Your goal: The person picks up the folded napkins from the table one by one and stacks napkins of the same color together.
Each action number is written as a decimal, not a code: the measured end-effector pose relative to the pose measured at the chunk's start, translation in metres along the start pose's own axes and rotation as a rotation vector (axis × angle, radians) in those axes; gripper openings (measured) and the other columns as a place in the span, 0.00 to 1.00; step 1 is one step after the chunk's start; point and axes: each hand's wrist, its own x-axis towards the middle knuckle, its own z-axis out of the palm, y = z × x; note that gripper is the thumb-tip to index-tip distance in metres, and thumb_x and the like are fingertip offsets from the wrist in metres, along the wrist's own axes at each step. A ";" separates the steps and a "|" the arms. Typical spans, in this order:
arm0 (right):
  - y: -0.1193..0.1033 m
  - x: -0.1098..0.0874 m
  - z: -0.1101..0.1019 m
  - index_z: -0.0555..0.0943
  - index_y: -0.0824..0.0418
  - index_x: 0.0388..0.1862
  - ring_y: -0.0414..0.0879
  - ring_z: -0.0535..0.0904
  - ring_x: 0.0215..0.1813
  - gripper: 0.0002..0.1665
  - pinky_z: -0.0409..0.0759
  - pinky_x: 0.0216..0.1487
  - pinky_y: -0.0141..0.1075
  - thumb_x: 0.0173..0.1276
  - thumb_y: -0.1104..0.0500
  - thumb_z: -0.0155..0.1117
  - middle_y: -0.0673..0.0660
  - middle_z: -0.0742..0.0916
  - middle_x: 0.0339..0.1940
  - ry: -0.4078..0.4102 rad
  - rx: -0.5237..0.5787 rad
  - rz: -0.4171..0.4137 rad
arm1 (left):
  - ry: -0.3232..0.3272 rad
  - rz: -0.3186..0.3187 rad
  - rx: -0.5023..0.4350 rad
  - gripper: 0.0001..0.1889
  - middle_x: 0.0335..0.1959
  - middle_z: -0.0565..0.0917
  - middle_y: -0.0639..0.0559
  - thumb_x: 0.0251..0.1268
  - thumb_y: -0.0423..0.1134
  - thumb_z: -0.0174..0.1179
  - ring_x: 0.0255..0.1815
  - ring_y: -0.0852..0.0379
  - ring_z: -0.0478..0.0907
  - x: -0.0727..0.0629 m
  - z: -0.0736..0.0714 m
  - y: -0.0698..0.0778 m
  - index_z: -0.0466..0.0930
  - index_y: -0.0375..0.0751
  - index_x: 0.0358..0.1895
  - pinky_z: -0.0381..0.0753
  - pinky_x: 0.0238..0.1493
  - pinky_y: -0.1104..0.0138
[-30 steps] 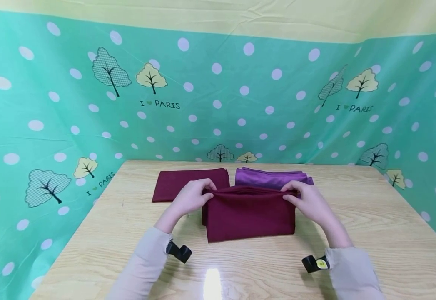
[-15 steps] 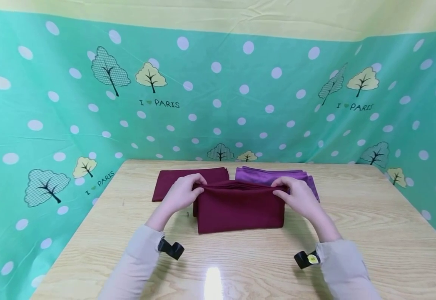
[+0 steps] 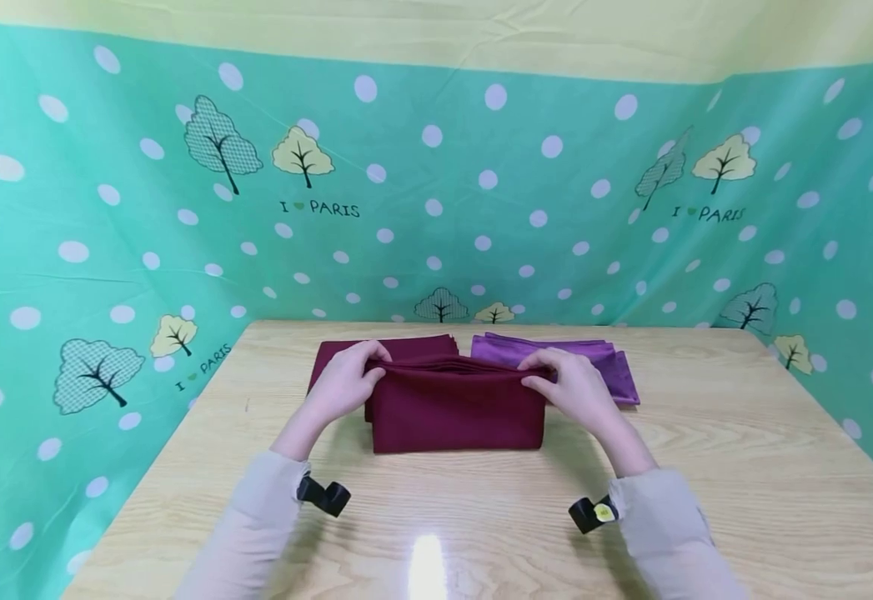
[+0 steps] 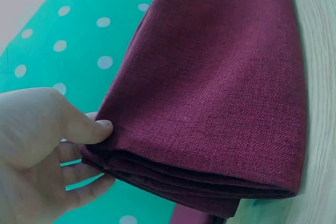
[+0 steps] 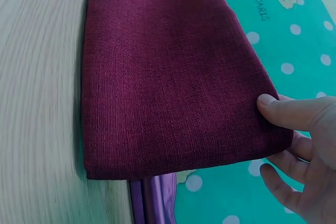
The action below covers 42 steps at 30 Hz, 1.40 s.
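A folded maroon cloth [image 3: 457, 414] hangs between both hands in the head view, its upper edge sagging slightly in the middle. My left hand [image 3: 346, 379] pinches its upper left corner between thumb and fingers. At the upper right corner, my right hand [image 3: 571, 385] pinches it the same way. The left wrist view shows several layers at the side of this cloth [image 4: 210, 98], with the thumb on the outer face. In the right wrist view the cloth's [image 5: 168, 87] side is a smooth fold. Behind it lies another folded maroon cloth [image 3: 331, 353], partly hidden by the left hand and the held cloth.
A folded shiny purple cloth [image 3: 616, 375] lies at the back, right of centre, partly covered by the right hand. Everything rests on a light wooden table [image 3: 744, 467]. A green dotted curtain [image 3: 436, 233] hangs behind the table's far edge.
Both hands have carried the held maroon cloth to the left and a little away from the person. More of the purple cloth now shows; less of the maroon one behind does.
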 end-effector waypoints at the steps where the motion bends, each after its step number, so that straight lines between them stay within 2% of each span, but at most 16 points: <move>1: -0.001 0.001 0.001 0.83 0.51 0.36 0.43 0.77 0.36 0.07 0.73 0.38 0.39 0.57 0.58 0.67 0.49 0.85 0.37 -0.004 0.001 -0.004 | 0.006 0.003 0.005 0.07 0.40 0.81 0.49 0.61 0.30 0.54 0.41 0.54 0.76 0.000 -0.001 -0.002 0.76 0.43 0.40 0.74 0.43 0.61; 8: -0.011 0.009 0.007 0.83 0.50 0.37 0.41 0.76 0.34 0.07 0.73 0.37 0.37 0.57 0.57 0.66 0.47 0.85 0.37 -0.024 0.009 -0.014 | 0.042 0.015 0.027 0.07 0.40 0.81 0.47 0.60 0.29 0.54 0.41 0.52 0.76 -0.001 -0.010 -0.011 0.76 0.42 0.39 0.74 0.43 0.59; 17: -0.019 0.018 0.016 0.82 0.49 0.36 0.40 0.75 0.33 0.07 0.72 0.38 0.37 0.57 0.56 0.66 0.47 0.84 0.37 -0.038 0.013 -0.015 | 0.027 0.003 0.017 0.06 0.40 0.80 0.44 0.60 0.28 0.53 0.42 0.48 0.75 -0.002 -0.021 -0.020 0.76 0.40 0.39 0.73 0.45 0.55; 28: -0.030 0.031 0.029 0.82 0.51 0.38 0.41 0.76 0.36 0.08 0.73 0.40 0.38 0.58 0.58 0.65 0.48 0.85 0.39 -0.094 0.055 -0.064 | 0.028 -0.035 0.015 0.07 0.41 0.79 0.42 0.61 0.28 0.51 0.45 0.45 0.75 -0.006 -0.032 -0.037 0.75 0.38 0.41 0.72 0.47 0.53; 37: -0.034 0.044 0.035 0.82 0.54 0.43 0.46 0.78 0.46 0.11 0.75 0.45 0.41 0.63 0.63 0.59 0.52 0.84 0.46 -0.141 0.103 -0.098 | 0.023 -0.078 0.006 0.07 0.42 0.79 0.41 0.63 0.28 0.50 0.44 0.45 0.74 -0.008 -0.041 -0.048 0.75 0.37 0.42 0.71 0.47 0.52; 42: -0.038 0.053 0.035 0.82 0.55 0.45 0.46 0.78 0.44 0.11 0.75 0.45 0.41 0.64 0.63 0.58 0.53 0.84 0.47 -0.155 0.085 -0.099 | 0.017 -0.103 -0.003 0.08 0.43 0.79 0.40 0.64 0.29 0.49 0.44 0.45 0.74 -0.009 -0.045 -0.054 0.74 0.36 0.43 0.72 0.46 0.54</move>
